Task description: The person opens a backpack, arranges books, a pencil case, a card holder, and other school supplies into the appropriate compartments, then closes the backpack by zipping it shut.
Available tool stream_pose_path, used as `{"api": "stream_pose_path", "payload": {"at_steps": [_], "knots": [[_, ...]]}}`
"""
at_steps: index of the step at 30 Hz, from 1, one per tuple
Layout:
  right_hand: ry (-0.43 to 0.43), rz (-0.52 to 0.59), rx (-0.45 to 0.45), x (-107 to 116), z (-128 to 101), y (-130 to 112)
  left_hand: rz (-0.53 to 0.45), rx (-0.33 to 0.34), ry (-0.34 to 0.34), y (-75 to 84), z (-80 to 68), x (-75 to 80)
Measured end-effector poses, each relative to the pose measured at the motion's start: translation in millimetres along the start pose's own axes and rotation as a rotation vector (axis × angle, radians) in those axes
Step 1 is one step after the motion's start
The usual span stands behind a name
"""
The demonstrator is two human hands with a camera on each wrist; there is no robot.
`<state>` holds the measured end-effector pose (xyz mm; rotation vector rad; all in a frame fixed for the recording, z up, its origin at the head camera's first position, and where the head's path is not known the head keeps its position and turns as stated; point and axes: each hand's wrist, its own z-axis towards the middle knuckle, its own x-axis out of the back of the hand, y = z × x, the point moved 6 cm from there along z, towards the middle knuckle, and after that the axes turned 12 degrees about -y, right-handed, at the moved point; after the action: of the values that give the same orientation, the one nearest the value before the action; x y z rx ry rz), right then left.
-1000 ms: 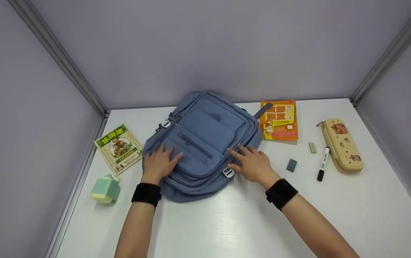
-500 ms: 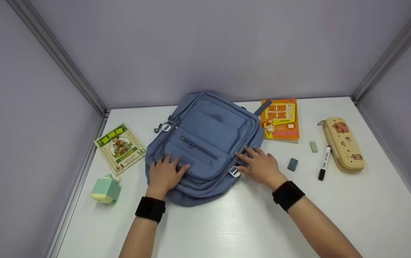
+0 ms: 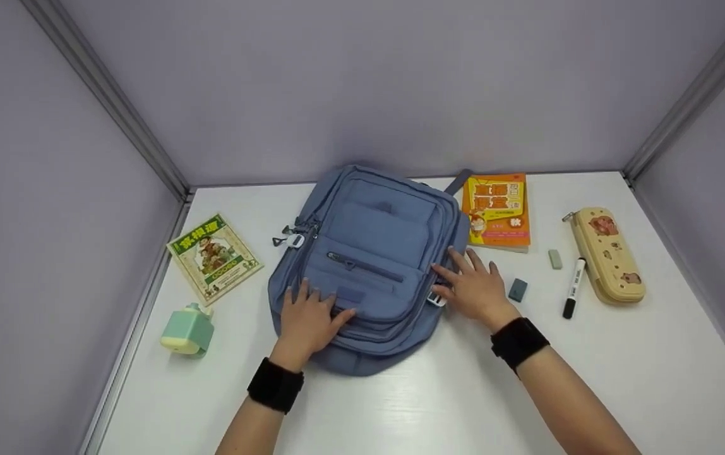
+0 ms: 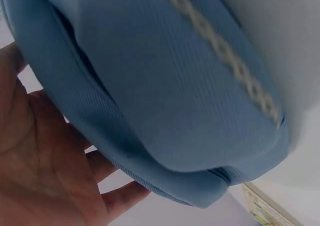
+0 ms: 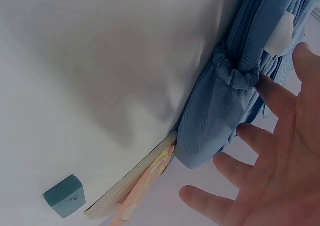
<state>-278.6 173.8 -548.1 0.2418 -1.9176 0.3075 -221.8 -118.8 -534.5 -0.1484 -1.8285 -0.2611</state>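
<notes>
A blue backpack (image 3: pixel 378 230) lies front side up on the white table, slightly turned, its front pocket zipper facing up. My left hand (image 3: pixel 307 323) rests with spread fingers on its lower left part; the left wrist view shows those fingers along the edge of the blue fabric (image 4: pixel 150 76). At the bag's right side is my right hand (image 3: pixel 477 291), fingers spread, fingertips at the side near a white buckle (image 3: pixel 436 299). In the right wrist view the right fingers (image 5: pixel 240 171) are extended beside the gathered side pocket (image 5: pixel 215 106).
Left of the bag lie a green-and-cream booklet (image 3: pixel 215 259) and a mint-and-yellow container (image 3: pixel 188 330). On the right are an orange book (image 3: pixel 498 215), a dark eraser (image 3: pixel 518 289), a pale eraser (image 3: pixel 555 259), a marker (image 3: pixel 575 287) and a yellow pencil case (image 3: pixel 609 256). Grey walls surround the table.
The backpack has turned counterclockwise and its lower end has shifted right and toward me. Both hands have moved along with it, staying on its sides.
</notes>
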Motion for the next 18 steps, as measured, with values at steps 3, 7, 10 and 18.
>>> {"api": "stream_pose_path", "payload": {"at_steps": [3, 7, 10, 18], "knots": [[0.003, -0.009, -0.015, 1.2, 0.4, 3.6, 0.009, -0.032, -0.026, 9.1, -2.6, 0.5], [0.005, -0.020, -0.038, 1.7, 3.1, 10.3, 0.012, -0.088, -0.055, 22.9, -6.1, -0.2], [0.014, -0.016, -0.058, 2.8, 6.6, 16.3, 0.008, -0.142, -0.063, 34.0, -8.5, -1.2], [0.026, 0.012, -0.098, 6.8, 20.1, 28.9, 0.040, -0.224, -0.027, 41.9, -4.4, -5.4]]}}
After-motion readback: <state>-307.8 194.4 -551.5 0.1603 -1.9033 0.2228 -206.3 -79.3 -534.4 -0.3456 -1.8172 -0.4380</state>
